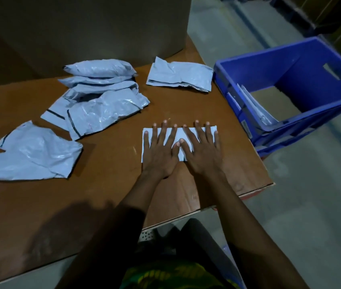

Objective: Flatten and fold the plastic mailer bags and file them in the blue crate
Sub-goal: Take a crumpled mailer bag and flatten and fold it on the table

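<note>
Nearest the lens: a green patterned garment, with two bare forearms reaching forward over the wooden table. Pressing down on a folded mailer bag with the left hand and right hand side by side, fingers straight and spread wide, thumbs almost touching, nothing gripped. Lying flat on the table, just left of the blue crate, about level with its near corner.

Judged thin, light, limp and slick. Apt to spring open at the crease once released, and to slide on the wood. Best pinched along the folded edge, thumb above and fingers below, keeping the layers together rather than lifting by one loose corner. Not fragile, though easily crumpled again.

Inside the crate, against the wall on the table side: a few pale filed mailers standing on edge and leaning, count unclear. Beyond them only the bare bottom of the crate, so plenty of room by the look of it. Apparently set just off the table's right edge, support hidden.

Further out, all to the left of the crate:
- Close by its far corner, another flattened mailer, folded over but lumpy.
- Well left, a heap of unflattened mailers, some puffy, some showing black seal strips.
- Farthest left, a lone crumpled mailer.
- Behind these, a large cardboard box standing on the table.
</note>
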The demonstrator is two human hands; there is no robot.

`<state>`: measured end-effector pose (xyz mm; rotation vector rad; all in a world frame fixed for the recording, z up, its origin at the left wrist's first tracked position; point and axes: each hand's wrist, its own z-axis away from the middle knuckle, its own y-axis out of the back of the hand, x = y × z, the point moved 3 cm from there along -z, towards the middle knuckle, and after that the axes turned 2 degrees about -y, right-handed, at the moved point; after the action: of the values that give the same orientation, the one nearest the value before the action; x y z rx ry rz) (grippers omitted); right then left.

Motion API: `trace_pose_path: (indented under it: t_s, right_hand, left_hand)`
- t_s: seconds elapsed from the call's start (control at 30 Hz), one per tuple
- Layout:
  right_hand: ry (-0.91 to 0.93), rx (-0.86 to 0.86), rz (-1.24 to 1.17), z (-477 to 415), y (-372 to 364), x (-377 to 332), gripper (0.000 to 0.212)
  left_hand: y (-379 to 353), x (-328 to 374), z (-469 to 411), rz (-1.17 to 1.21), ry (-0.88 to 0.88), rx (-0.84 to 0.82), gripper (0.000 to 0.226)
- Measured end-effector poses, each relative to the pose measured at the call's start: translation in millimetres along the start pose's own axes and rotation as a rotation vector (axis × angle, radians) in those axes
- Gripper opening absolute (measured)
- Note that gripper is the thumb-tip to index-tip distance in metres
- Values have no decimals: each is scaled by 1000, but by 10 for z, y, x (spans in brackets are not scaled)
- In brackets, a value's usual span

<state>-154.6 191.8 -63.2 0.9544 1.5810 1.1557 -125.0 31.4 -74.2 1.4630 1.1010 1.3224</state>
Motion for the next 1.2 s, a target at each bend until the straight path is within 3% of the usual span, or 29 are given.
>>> trace_pose_path:
  t_s: [0.37, 0.57, 0.77, 1.0, 1.2]
  right_hand:
    - [-41, -168, -29, -95, 19, 31, 62]
    - [-78, -243, -357, -190, 378, 213, 54]
    - [70, -499, -147, -426, 596, 389, 87]
    - [89, -267, -191, -171, 395, 76, 63]
    - [94, -139, -129, 59, 86, 41, 63]
  left_hand:
    - [19, 17, -32, 13, 17, -72, 65]
    - [213, -74, -121, 315, 34, -134, 67]
    - [488, -195, -274, 284, -90, -126, 72]
    - [310, -103, -42, 244, -41, 8, 62]
    - [68, -179, 110, 27, 54, 55, 70]
